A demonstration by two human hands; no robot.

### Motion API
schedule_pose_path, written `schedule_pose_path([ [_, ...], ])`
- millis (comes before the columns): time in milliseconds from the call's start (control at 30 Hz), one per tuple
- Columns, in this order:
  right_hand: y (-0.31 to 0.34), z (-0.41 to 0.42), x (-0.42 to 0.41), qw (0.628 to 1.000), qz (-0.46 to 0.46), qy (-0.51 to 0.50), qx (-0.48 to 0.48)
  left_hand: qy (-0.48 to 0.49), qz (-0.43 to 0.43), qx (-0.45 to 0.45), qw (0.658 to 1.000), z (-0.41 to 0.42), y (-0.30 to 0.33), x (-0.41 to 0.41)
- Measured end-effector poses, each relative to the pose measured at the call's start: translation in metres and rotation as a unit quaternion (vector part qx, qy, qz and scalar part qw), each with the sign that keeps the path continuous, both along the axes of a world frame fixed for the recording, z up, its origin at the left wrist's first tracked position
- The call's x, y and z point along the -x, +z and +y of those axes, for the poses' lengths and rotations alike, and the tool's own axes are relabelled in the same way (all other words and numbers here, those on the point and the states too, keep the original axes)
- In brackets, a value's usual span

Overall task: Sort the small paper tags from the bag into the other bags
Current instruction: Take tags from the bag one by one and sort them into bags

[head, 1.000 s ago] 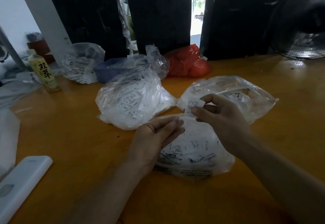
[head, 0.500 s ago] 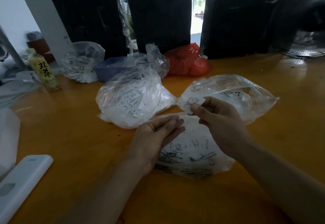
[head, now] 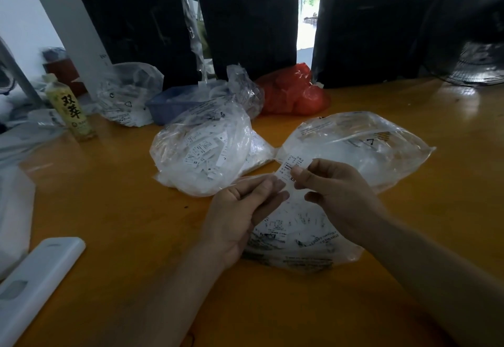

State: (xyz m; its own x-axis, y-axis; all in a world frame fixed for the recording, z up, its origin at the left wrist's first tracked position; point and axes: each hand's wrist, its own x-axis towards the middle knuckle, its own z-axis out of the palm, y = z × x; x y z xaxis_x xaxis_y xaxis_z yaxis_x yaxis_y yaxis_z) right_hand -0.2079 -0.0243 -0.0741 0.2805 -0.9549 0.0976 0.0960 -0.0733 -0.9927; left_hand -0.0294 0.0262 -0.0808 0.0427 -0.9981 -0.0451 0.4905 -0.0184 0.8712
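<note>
four clear bags (head: 203, 153), one red bag (head: 293, 91)

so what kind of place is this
Probably a garment workshop or packing room: clear bags of size tags on an orange worktable, black-wrapped bundles stacked behind, and a floor fan.
</note>
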Motion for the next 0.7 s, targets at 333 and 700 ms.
schedule_pose_path([
  [333, 0.0008, -0.0010, 0.0006, 0.999, 0.053, -0.004, -0.003, 0.005, -0.032, -0.003, 0.999, 0.0017, 0.0002, 0.0001],
  [700, 0.0002, 0.0039, -0.0008, 0.953, 0.191, -0.094, 0.214, 0.005, -0.055, -0.018, 0.998, 0.0061, 0.0055, 0.0029],
])
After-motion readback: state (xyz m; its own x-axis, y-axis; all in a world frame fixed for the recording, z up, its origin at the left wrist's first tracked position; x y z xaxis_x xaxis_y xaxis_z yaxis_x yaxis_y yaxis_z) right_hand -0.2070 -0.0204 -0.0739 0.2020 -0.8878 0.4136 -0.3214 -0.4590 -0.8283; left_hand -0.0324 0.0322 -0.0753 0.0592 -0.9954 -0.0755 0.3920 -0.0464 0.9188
